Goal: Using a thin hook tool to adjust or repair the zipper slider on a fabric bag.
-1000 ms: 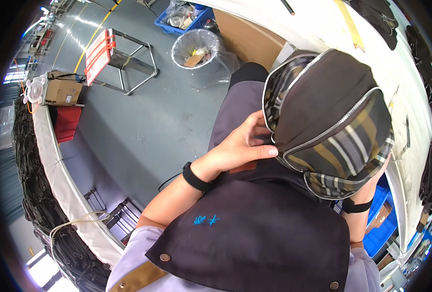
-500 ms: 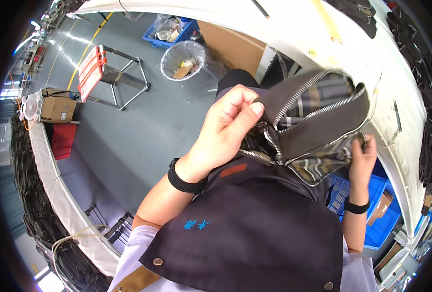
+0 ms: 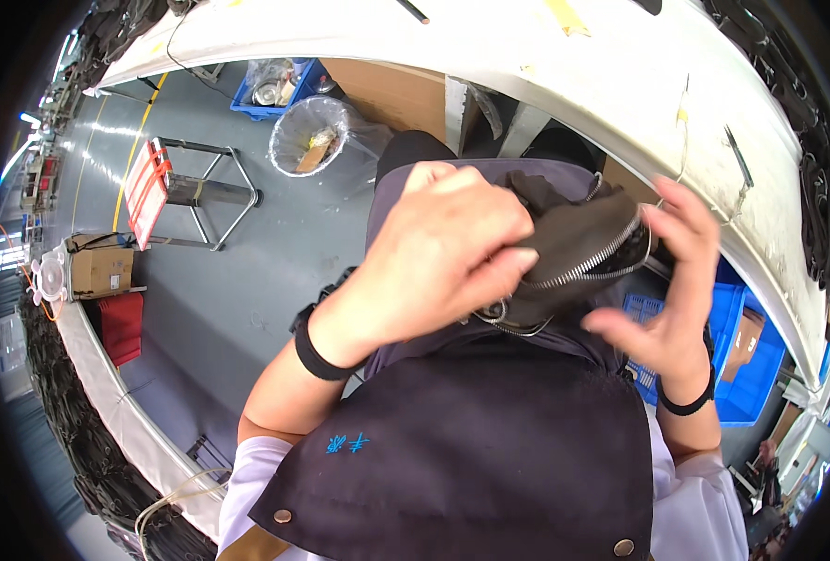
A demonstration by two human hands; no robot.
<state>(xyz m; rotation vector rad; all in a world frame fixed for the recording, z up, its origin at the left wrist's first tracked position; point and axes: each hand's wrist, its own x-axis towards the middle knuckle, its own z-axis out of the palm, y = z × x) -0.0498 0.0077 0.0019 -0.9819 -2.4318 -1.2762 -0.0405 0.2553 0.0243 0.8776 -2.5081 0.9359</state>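
Broadly, a white, smudged surface (image 3: 639, 93) curves across a room with a smooth grey floor (image 3: 247, 323); a plastic-lined bin (image 3: 350, 173) stands near a metal-framed stool (image 3: 211, 192); over the person's lap (image 3: 389, 192) — short of the surface — is a soft, dark, crumpled bag (image 3: 569, 238) with silvery zip teeth; the left hand (image 3: 443, 248) grips its left side; the right hand (image 3: 677, 290) spreads wide at its right edge — contact unclear.

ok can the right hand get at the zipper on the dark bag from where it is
Probably yes: the right hand is open beside the zipper on the dark bag, with nothing visible in between.
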